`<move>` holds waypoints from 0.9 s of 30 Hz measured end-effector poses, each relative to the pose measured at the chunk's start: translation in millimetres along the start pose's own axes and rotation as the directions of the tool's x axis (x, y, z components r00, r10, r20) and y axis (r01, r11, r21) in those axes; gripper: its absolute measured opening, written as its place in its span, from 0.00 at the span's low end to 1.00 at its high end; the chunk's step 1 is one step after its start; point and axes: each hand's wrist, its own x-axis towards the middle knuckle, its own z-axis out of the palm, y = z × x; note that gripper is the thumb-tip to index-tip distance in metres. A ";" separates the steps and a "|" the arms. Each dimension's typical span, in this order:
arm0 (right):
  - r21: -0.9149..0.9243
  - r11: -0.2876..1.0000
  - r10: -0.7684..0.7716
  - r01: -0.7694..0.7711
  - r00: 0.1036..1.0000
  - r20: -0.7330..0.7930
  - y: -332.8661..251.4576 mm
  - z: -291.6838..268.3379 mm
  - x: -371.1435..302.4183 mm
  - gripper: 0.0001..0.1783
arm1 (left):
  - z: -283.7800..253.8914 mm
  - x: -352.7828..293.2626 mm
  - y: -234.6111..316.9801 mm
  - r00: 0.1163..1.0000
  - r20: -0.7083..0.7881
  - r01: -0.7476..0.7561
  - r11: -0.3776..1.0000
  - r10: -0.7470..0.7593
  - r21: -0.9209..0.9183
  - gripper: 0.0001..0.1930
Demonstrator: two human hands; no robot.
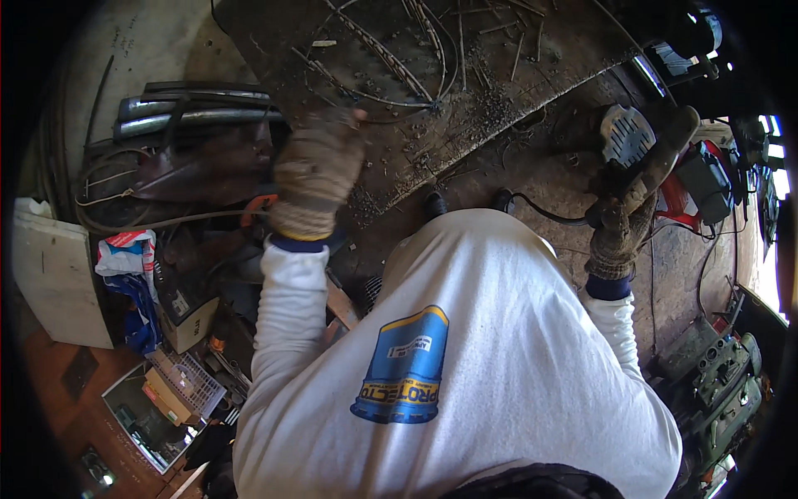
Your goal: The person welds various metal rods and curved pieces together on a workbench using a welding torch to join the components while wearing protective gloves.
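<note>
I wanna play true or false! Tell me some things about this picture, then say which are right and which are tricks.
1. The left hand and the right hand both wear gloves. True.
2. The shirt is red. False: the shirt is white.
3. Thin rods lie on the dark table. True.
4. The right hand is nearer to those rods than the left hand. False: the left hand is nearer.
5. The shirt has a blue and yellow print on it. True.
6. The bundle of rods lies on the person's lap. False: it is up on the table, beyond the left hand.
</note>
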 end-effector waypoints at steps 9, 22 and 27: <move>0.035 0.999 0.000 -0.003 0.998 0.065 -6.3 -14.7 -21.2 0.52 | -2.7 38.4 -74.4 0.830 0.109 0.050 -0.122 -0.547 -0.991 0.12; -0.154 0.952 0.261 -0.264 0.965 -0.036 -14.3 -22.8 -92.9 0.59 | 28.4 62.4 -67.7 0.848 0.032 -0.048 -0.136 -0.529 -0.990 0.11; -0.175 0.972 0.168 -0.158 0.985 0.039 -29.2 -5.5 -87.0 0.56 | 52.3 61.1 -73.6 0.907 -0.266 -0.013 0.611 -0.326 -0.792 0.12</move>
